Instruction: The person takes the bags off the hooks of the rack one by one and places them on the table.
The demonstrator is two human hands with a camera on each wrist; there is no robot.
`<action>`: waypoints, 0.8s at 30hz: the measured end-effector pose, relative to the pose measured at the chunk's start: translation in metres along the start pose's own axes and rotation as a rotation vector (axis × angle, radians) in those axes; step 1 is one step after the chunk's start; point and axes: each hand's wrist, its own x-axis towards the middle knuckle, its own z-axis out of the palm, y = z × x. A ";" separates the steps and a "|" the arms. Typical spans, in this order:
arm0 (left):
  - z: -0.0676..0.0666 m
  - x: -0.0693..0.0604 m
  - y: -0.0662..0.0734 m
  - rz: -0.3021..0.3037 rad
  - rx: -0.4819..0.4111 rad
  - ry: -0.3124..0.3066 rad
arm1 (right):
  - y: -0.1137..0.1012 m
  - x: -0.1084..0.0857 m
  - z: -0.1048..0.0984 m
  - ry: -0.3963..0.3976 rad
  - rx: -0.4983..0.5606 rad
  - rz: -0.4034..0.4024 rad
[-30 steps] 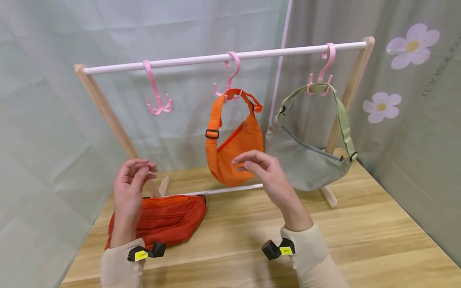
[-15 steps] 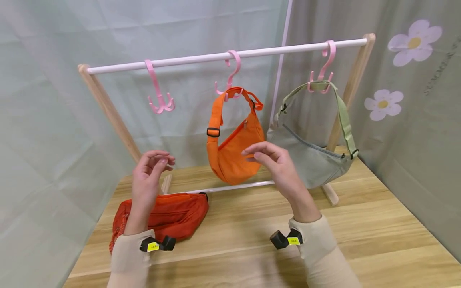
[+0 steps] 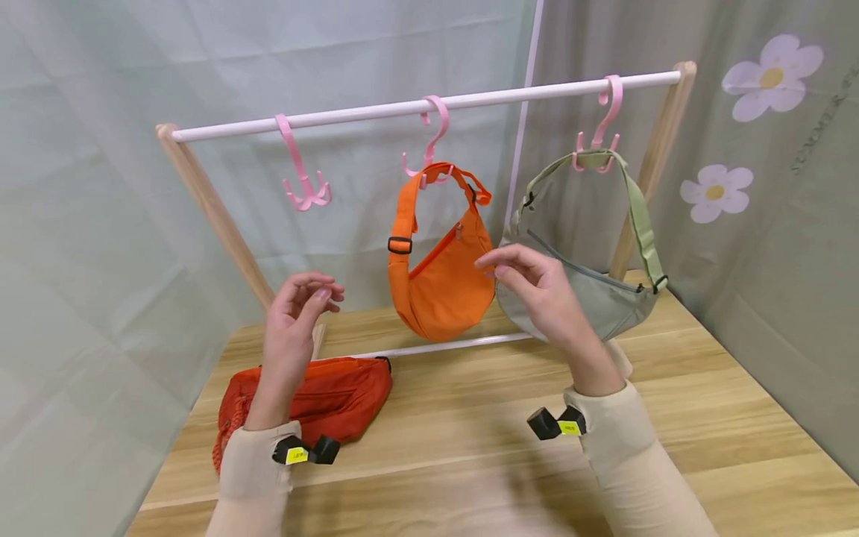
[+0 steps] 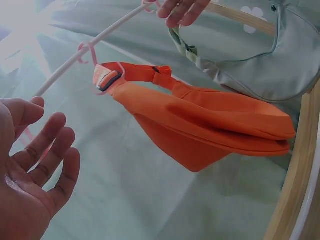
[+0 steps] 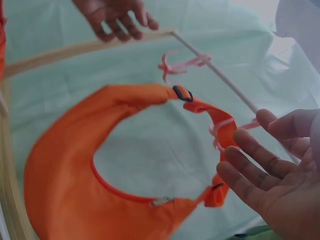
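My left hand (image 3: 292, 328) is raised in front of the rack's left side, fingers loosely bent and holding nothing. Below it, partly hidden by the wrist, a red bag (image 3: 342, 403) lies on the table. My right hand (image 3: 546, 298) hovers before the gap between two hanging bags, its relaxed fingers empty. The orange shoulder bag (image 3: 443, 291) hangs by its strap from the middle pink hook (image 3: 429, 142). A grey-green shoulder bag (image 3: 597, 298), partly covered by the right hand, hangs from the right pink hook (image 3: 607, 112). Nothing hangs on the left pink hook (image 3: 302, 168).
A white rail (image 3: 362, 113) on wooden legs (image 3: 215, 216) carries the hooks, with a lower white bar (image 3: 429, 349) near the wooden table (image 3: 429, 462). Pale curtains (image 3: 101, 224) close off the back and sides.
Both hands have shifted right and slightly upward in the head view, staying empty. The hanging bags and the red bag keep their places; the view itself has shifted a little.
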 end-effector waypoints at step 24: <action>0.036 0.026 0.005 0.068 0.185 -0.162 | -0.005 0.011 -0.038 -0.016 -0.339 -0.105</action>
